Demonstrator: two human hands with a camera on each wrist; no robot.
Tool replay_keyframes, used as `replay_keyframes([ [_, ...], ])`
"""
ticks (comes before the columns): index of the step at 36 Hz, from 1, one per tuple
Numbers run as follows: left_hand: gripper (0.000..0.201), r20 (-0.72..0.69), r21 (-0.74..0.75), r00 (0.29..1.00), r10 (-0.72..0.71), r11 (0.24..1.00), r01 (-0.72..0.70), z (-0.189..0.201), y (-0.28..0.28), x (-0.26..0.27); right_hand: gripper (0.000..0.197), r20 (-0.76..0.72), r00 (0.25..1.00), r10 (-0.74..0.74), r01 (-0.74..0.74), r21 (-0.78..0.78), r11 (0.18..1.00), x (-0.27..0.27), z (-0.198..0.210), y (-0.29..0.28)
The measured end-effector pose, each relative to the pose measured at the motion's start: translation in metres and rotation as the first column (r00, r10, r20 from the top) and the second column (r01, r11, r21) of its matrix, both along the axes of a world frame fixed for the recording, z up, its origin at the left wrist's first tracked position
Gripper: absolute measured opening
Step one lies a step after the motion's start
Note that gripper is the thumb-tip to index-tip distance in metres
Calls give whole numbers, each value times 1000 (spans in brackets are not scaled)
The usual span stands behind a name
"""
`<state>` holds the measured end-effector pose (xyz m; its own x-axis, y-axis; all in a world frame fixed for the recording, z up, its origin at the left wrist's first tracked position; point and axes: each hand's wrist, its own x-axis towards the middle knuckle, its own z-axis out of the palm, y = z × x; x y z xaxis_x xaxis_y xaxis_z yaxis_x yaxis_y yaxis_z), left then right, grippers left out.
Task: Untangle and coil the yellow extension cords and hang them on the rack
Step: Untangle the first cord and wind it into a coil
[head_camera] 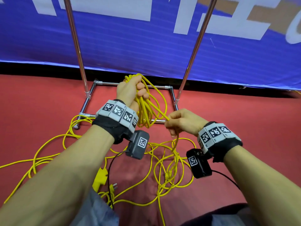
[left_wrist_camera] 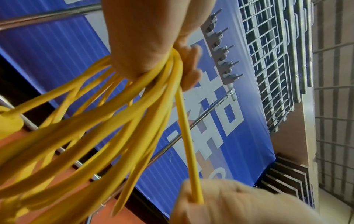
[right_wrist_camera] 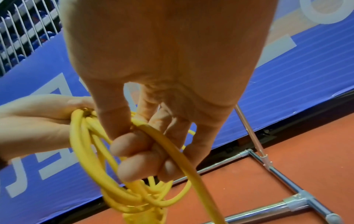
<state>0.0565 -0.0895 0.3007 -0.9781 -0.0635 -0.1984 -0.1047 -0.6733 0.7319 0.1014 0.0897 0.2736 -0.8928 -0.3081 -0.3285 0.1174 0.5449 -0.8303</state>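
My left hand is raised over the rack's base and grips a coil of yellow extension cord of several loops. The loops hang below the fist. A single strand runs from the coil down to my right hand, which holds it with curled fingers. Below that hand the cord drops into a loose tangle on the red floor. The coil and my left hand also show in the right wrist view.
The chrome rack has two uprights and a floor frame, with a rail of hooks higher up. A blue banner stands behind it. A yellow socket block and a plug lie near my knees.
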Motion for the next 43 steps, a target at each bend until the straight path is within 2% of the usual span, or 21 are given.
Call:
replay_keyframes([
  [6, 32, -48, -23, 996, 71, 997, -72, 6, -22, -7, 25, 13, 994, -110, 102, 271, 957, -10, -24, 23],
  [9, 32, -77, -93, 992, 97, 990, -104, 7, -25, -8, 26, 50, 985, -165, 142, 306, 941, -12, -30, 28],
  [12, 36, -96, -181, 989, 108, 976, -124, 7, -27, -10, 32, 105, 957, -272, 264, 83, 961, -14, -30, 32],
  [14, 39, -109, -256, 986, 125, 955, -149, 6, -28, -11, 37, 95, 927, -362, 370, -100, 923, -17, -21, 33],
  [16, 40, -129, -351, 981, 147, 918, -184, 6, -28, -11, 36, 171, 911, -375, 411, -304, 860, -19, -5, 33],
  [19, 40, -174, -472, 970, 167, 851, -231, 4, -28, -12, 25, 314, 906, -284, 416, -538, 733, -19, 18, 32],
  [23, 30, -217, -573, 967, 137, 784, -240, 1, -22, -9, 11, 328, 909, -258, 417, -734, 536, -18, 35, 21],
  [25, 29, -232, -601, 967, 104, 766, -227, 0, -16, -6, 15, 305, 915, -264, 400, -770, 497, -18, 41, 12],
  [27, 32, -216, -607, 975, 50, 775, -175, -1, -12, -4, 20, 221, 936, -273, 340, -766, 545, -16, 44, 3],
  [29, 33, -175, -591, 984, -11, 801, -97, -3, -10, -2, 19, 101, 962, -254, 245, -731, 637, -13, 46, -5],
  [34, 19, -124, -543, 978, -169, 836, 76, -6, -1, 6, 18, -93, 983, -156, 83, -537, 840, -8, 44, -20],
  [37, 38, -20, -449, 964, -265, 864, 228, -11, 7, 6, 23, -186, 978, -95, 19, -377, 926, -8, 41, -30],
  [40, 50, 26, -357, 920, -391, 856, 374, -14, 14, 9, 37, -254, 967, -26, -33, -226, 973, -8, 37, -38],
  [43, 41, 17, -371, 944, -328, 875, 311, -14, 20, 13, 40, -239, 969, -60, 0, -246, 969, -7, 35, -37],
])
